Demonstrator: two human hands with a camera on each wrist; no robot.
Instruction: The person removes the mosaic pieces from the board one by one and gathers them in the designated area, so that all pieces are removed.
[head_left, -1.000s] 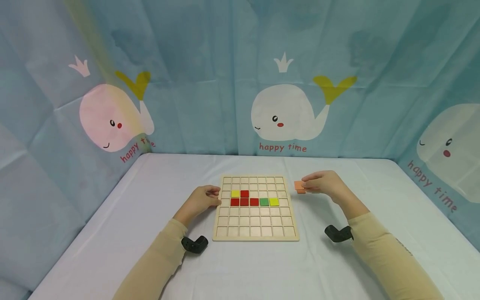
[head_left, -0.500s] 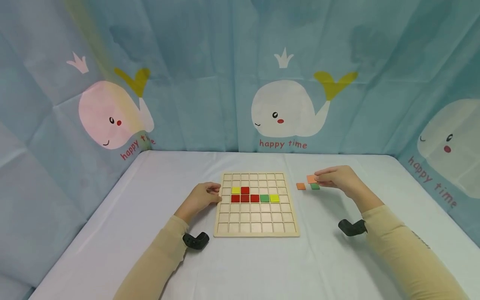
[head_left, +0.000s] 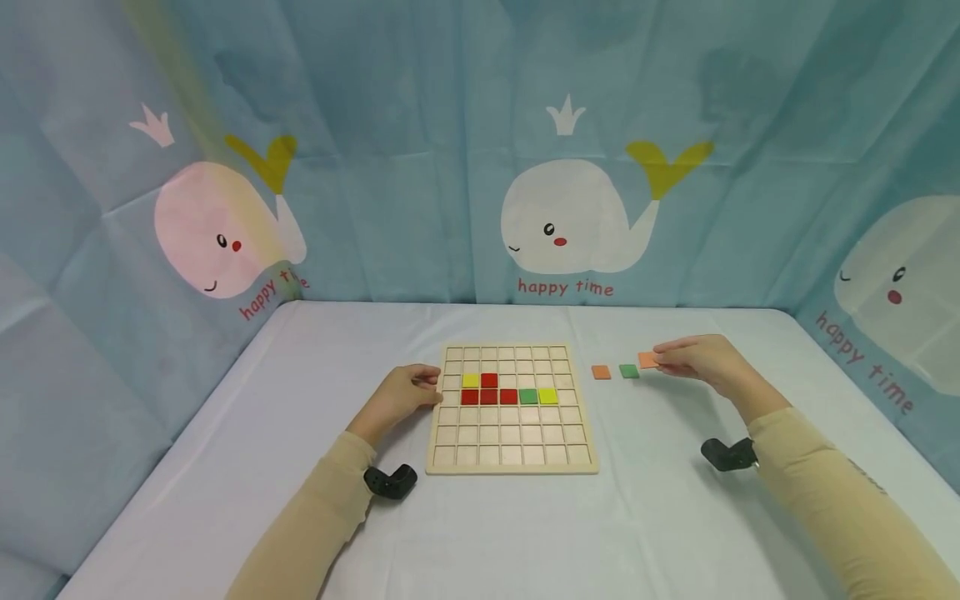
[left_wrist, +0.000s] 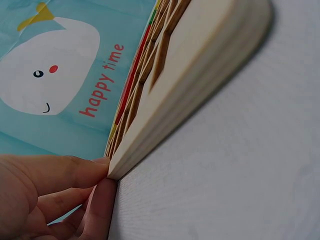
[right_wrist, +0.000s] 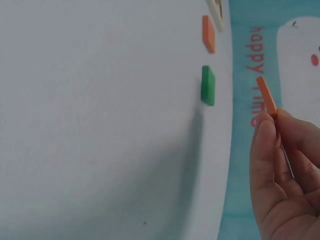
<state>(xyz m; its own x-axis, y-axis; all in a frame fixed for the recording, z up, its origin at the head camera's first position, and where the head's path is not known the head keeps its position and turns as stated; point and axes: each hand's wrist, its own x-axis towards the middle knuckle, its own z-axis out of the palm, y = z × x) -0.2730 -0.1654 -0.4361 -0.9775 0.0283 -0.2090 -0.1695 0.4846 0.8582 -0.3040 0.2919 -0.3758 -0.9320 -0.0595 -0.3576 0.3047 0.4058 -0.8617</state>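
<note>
A pale wooden grid board (head_left: 511, 457) lies on the table in the head view, with several red, yellow and green square tiles in its cells. My left hand (head_left: 401, 400) pinches the board's left edge; the left wrist view shows the thumb and fingers (left_wrist: 75, 172) at that edge. To the right of the board, my right hand (head_left: 701, 362) pinches an orange square tile (right_wrist: 266, 95) between thumb and fingertips, above the table. Left of this hand, a green tile (head_left: 628, 372) and another orange tile (head_left: 601, 372) lie flat in a row.
A white cloth covers the table (head_left: 510, 533). Blue curtains (head_left: 405, 233) printed with whales stand close behind it and at both sides. Black devices are strapped at the left wrist (head_left: 390, 482) and the right wrist (head_left: 727, 455).
My right hand has moved rightward with its orange tile, from over the orange tile on the table past the green one, which now shows fully. The left hand stays at the board.
</note>
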